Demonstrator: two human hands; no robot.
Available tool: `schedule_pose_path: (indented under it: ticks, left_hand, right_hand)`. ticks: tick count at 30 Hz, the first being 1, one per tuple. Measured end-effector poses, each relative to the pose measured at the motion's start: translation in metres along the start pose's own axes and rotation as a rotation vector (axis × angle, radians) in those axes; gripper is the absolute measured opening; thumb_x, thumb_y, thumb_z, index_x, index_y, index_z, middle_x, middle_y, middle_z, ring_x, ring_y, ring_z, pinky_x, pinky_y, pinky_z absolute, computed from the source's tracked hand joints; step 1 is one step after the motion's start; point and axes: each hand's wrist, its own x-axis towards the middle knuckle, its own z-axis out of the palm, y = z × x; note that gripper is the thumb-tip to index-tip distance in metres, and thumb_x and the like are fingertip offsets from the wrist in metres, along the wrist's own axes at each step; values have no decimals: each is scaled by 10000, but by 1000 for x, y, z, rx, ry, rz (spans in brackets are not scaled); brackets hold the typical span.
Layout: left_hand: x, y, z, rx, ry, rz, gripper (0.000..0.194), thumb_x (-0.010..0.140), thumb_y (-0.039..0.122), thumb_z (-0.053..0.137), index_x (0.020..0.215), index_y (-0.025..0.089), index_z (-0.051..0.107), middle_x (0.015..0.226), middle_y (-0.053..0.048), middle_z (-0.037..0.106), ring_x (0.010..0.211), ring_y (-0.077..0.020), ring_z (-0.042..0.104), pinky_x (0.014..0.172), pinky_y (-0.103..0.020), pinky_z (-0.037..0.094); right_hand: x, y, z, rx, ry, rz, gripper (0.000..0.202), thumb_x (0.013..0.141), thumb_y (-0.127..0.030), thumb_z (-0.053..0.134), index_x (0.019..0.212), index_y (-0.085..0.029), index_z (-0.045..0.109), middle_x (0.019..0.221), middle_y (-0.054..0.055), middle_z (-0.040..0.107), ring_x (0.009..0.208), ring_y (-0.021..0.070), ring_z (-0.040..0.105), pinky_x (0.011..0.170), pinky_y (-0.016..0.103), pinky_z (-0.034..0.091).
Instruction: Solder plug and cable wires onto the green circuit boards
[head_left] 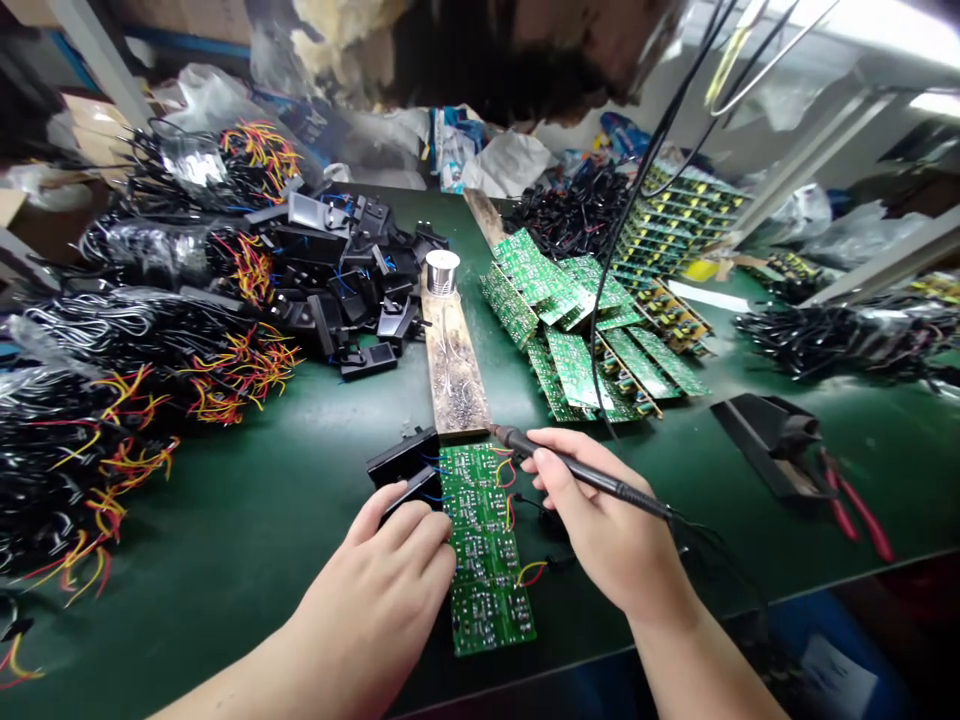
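A long green circuit board [491,610] lies on the bench in front of me, with red and yellow wires along its right edge and blue wires on its left. My left hand [405,560] is closed on a black adapter case [409,492] at the board's left side; a second black case [403,455] sits just beyond it. In my right hand [600,510] is a soldering iron [577,468], its tip near the board's top right corner and the end of a scorched wooden strip [457,375]. Whether the tip touches anything I cannot tell.
A solder spool [442,272] stands on the strip's far end. Black adapter cases [352,270] and cable bundles [67,440] are heaped left. Stacked circuit boards [577,330] lie to the right, with a hanging black cable [596,330] before them. Red-handled pliers [855,505] rest far right.
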Motion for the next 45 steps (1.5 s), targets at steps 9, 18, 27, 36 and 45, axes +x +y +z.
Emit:
schedule_pose_path:
  ticks: [9,18,27,36,45]
  left_hand:
    - [-2,0,6,-60,-1,-45,57,967,184,634,940,234,635,1041,-15,709,1062,-241,624,1278,-523,178]
    - [-3,1,-2,-94,35,-103,37,1001,224,639,983,241,667,1103,-4,714,1102,-229,619,1266,-496,218]
    - [-5,1,-11,-35,96,-148,135,1012,186,615,976,248,730,1146,-6,745,1139,-233,635,1271,-495,228]
    - [5,9,-15,93,19,-100,88,918,171,698,956,205,770,1179,-56,757,1156,-280,643,1220,-509,315]
    - [20,12,-21,176,-47,-58,94,867,128,693,855,184,768,1062,-79,753,1050,-281,653,1155,-506,393]
  right_hand:
    - [10,0,10,-28,-44,6,259,1090,-416,624,1237,-245,753,1001,35,804,855,185,774,699,289,653]
    - [9,0,13,-34,-39,16,237,1091,-416,627,1224,-269,758,981,14,798,833,171,766,680,273,643]
    - [-16,-5,-9,-38,41,28,192,1093,-379,650,1239,-315,756,1011,-10,799,815,120,761,746,203,645]
    - [-60,-9,-39,-32,-46,55,154,1095,-331,640,1205,-345,746,970,-30,789,801,115,780,735,142,645]
    - [-74,-13,-43,-103,-163,60,153,1084,-281,602,1144,-334,732,975,-49,789,804,108,797,720,115,632]
